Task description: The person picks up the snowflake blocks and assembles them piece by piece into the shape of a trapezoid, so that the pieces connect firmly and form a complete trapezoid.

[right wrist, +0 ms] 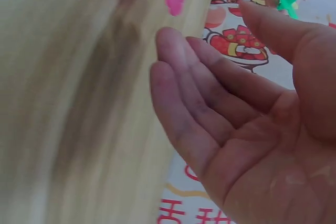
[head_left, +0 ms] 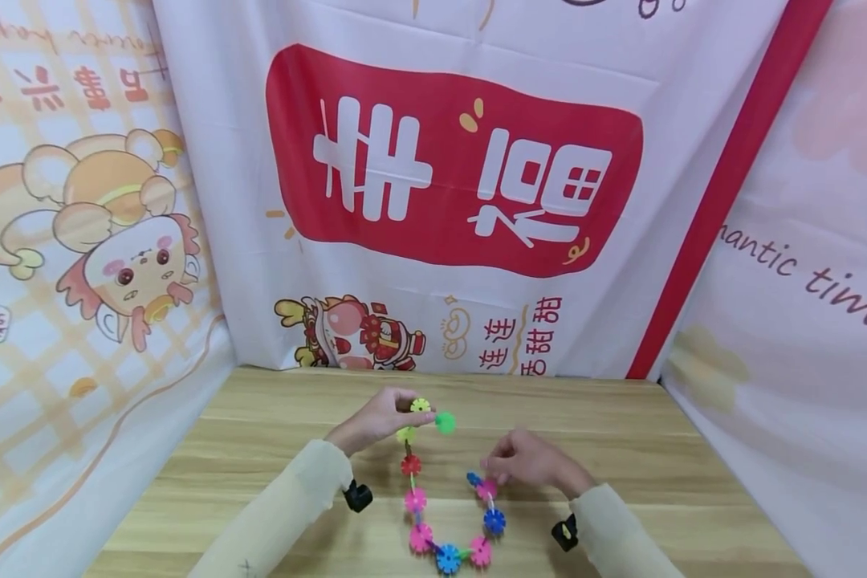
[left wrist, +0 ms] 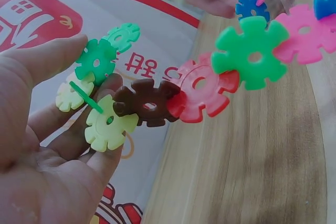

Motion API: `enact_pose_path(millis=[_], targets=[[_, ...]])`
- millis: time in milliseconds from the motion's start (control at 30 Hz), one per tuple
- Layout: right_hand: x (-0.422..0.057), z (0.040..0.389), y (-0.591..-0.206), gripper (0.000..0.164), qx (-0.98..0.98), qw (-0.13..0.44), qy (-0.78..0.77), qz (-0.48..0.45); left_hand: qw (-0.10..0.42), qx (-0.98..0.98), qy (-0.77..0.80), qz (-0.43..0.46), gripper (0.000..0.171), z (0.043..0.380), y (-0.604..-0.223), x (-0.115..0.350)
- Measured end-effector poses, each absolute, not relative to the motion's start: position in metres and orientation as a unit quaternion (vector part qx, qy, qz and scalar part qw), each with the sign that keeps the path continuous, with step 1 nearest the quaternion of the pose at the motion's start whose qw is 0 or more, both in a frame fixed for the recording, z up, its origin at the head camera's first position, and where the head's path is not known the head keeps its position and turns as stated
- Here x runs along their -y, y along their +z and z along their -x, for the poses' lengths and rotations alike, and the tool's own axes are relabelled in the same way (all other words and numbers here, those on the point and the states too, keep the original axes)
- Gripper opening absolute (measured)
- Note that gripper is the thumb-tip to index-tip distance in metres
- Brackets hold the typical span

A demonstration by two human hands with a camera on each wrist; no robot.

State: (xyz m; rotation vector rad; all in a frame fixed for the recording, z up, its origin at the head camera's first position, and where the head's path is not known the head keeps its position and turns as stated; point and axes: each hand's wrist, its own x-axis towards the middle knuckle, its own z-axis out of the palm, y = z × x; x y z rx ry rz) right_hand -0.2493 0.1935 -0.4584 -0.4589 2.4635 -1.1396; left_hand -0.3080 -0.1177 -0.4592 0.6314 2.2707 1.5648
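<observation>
A chain of slotted, flower-shaped plastic discs hangs in a U in the head view, with a light blue disc (head_left: 448,559) at its bottom. My left hand (head_left: 379,419) holds the chain's left end, the thumb against a green disc (left wrist: 96,61). Yellow discs (left wrist: 111,124) lie by its fingers. From there the chain runs through a brown disc (left wrist: 147,103) and a red disc (left wrist: 203,88). My right hand (head_left: 531,459) is beside the chain's right end, near a pink disc (head_left: 486,489) and a small blue disc (head_left: 473,478). Its fingers are loosely bent, with nothing in the palm (right wrist: 252,156).
Beneath both hands is a wood-grain table (head_left: 592,409). A white printed cloth (head_left: 448,313) hangs at its back edge, with patterned cloths (head_left: 144,385) at the left and right sides. Each wrist carries a small black device (head_left: 357,496).
</observation>
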Motion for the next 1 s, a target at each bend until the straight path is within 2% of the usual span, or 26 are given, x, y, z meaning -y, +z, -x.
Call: enact_pose_path(millis=[233,533,700,1000], targets=[[-0.19,0.248,-0.471,0.023,-0.852,0.234,-0.443,0.15,0.158,-0.794,0.55,-0.206,0.031,0.309,-0.462,0.117],[-0.178,0.251,-0.484,0.02,-0.846,0.231,-0.46,0.141,0.163,-0.799,0.542,-0.203,0.029,0.306,-0.47,0.116],[-0.177,0.252,-0.482,0.026,-0.841,0.218,-0.475,0.136,0.175,-0.8,0.537,-0.201,0.025,0.305,-0.476,0.117],[-0.184,0.257,-0.476,0.035,-0.802,0.213,-0.546,0.114,0.202,-0.794,0.541,-0.193,0.029,0.302,-0.481,0.12]])
